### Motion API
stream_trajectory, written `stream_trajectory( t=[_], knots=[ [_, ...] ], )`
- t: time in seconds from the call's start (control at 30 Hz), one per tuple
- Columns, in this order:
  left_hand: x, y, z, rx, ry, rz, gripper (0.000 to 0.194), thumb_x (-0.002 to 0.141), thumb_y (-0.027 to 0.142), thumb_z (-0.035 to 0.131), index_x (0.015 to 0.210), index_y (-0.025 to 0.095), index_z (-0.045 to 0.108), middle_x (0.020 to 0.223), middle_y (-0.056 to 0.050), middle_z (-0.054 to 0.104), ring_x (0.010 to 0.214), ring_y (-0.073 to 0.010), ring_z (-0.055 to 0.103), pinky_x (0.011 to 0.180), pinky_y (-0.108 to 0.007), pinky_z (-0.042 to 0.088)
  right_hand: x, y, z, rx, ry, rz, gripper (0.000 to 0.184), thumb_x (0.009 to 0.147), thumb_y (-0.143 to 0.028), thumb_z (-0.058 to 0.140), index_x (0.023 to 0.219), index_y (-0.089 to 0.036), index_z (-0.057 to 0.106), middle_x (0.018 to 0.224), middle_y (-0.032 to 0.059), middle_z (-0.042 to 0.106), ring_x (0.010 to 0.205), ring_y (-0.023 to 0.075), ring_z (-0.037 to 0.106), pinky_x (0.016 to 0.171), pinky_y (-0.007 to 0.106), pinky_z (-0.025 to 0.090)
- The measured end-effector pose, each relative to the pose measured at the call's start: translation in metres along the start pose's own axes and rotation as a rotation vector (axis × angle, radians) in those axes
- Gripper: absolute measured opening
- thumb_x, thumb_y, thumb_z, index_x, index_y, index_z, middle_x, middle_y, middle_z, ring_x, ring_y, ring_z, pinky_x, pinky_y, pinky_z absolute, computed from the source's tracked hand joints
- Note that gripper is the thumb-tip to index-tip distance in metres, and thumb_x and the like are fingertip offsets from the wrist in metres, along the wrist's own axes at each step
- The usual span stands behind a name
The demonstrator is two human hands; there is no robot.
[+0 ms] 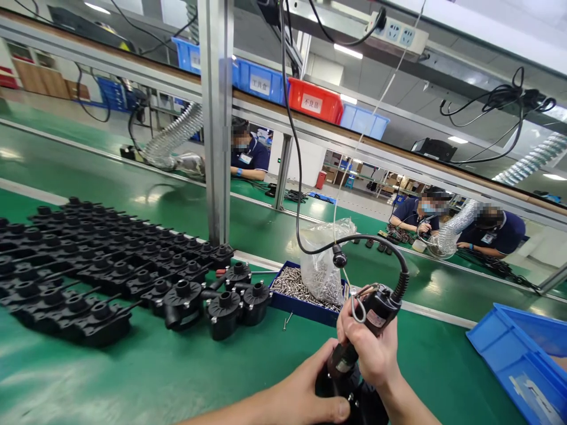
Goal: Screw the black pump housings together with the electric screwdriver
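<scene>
My right hand (374,345) is wrapped round a black electric screwdriver (378,310), which hangs from a cord and points downward. Below it, my left hand (310,386) grips a black plastic pump housing (354,392) against the green bench; the driver's tip is hidden behind my fingers. Silver screw heads show on the housing. Just beyond my hands stands a dark blue tray (305,313) of loose screws (290,283), with a clear plastic bag of screws (325,274) lying in it. Two loose screws (287,320) rest on the bench beside the tray.
Rows of black plastic housings (101,254) cover the left of the bench, with a few screwed-together units (225,313) nearer the middle. A blue bin (518,354) stands at the right. A metal post (217,130) rises behind the bench. Several people work across the line.
</scene>
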State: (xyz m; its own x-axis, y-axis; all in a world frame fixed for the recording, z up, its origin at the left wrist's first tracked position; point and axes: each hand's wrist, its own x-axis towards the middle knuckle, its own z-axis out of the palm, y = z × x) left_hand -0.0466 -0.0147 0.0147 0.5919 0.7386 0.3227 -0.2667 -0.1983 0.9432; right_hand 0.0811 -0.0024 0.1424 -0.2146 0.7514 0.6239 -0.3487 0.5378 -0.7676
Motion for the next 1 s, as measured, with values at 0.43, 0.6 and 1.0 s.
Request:
stream_trajectory(
  t=[0.43,0.6,1.0],
  knots=[
    [-0.007,-0.015,-0.012,0.066,0.076,-0.072,0.076,0.086,0.055,0.085,0.154,0.037,0.06,0.157,-0.009,0.06,0.155,-0.0519,0.042,0.127,-0.063,0.041,-0.001,0.01,0.006,-0.003,0.031,0.062,0.015,0.071,-0.024,0.067,0.077,-0.021,0.054,0.065,-0.0031,0.051,0.052,0.0124,0.043,0.05,0.026,0.038],
    [0.021,-0.018,-0.021,0.08,0.106,-0.069,0.061,0.088,0.058,0.081,0.139,0.027,0.07,0.124,-0.013,0.076,0.134,-0.046,0.062,0.108,-0.052,0.058,0.003,0.005,0.008,0.026,0.017,0.089,0.015,0.069,-0.024,0.064,0.08,-0.021,0.054,0.061,-0.0044,0.051,0.05,0.0119,0.044,0.048,0.025,0.038],
    [0.004,-0.026,-0.018,-0.038,0.105,-0.117,0.064,0.089,0.065,0.078,0.138,0.028,0.061,0.113,-0.006,0.075,0.109,-0.0333,0.072,0.103,-0.048,0.056,0.016,-0.012,-0.035,-0.004,0.109,-0.102,0.017,0.093,-0.026,0.079,0.093,-0.019,0.063,0.075,0.0026,0.072,0.056,0.0141,0.062,0.055,0.023,0.052]
  ],
)
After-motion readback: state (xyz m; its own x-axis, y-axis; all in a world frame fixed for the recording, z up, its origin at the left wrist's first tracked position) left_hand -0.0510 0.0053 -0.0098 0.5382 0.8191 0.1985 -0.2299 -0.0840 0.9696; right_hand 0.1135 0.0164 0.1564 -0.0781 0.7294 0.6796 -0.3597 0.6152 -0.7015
